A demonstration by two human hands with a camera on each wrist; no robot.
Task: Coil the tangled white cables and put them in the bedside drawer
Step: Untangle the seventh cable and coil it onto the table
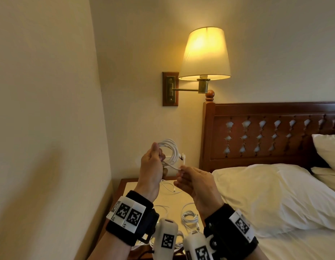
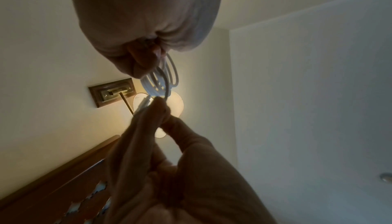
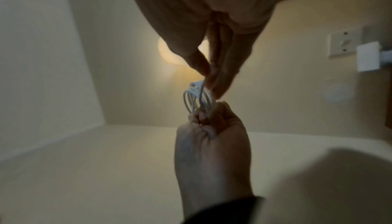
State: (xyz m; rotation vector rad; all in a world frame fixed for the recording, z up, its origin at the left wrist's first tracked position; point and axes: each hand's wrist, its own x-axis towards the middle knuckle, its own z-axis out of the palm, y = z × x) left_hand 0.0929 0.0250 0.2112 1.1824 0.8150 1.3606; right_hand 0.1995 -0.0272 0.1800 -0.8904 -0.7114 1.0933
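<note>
My left hand [image 1: 158,152] is raised above the bedside table [image 1: 181,200] and grips a coil of white cable [image 1: 171,148] of several loops. My right hand [image 1: 181,169] pinches the free tail of that cable just right of the coil. In the left wrist view the coil [image 2: 166,76] hangs from my left hand [image 2: 148,60], and the right hand [image 2: 161,107] meets it from below. In the right wrist view the right hand [image 3: 212,80] pinches the strand at the coil [image 3: 197,99], which the left hand [image 3: 208,118] clutches. More white cables [image 1: 190,216] lie loose on the table top. No drawer is in view.
A lit wall lamp [image 1: 206,53] hangs above the table. The wooden headboard [image 1: 266,113] and a bed with white pillows [image 1: 266,194] are on the right. A bare wall [image 1: 50,128] stands close on the left. A white plug [image 1: 184,157] sits on the wall behind the coil.
</note>
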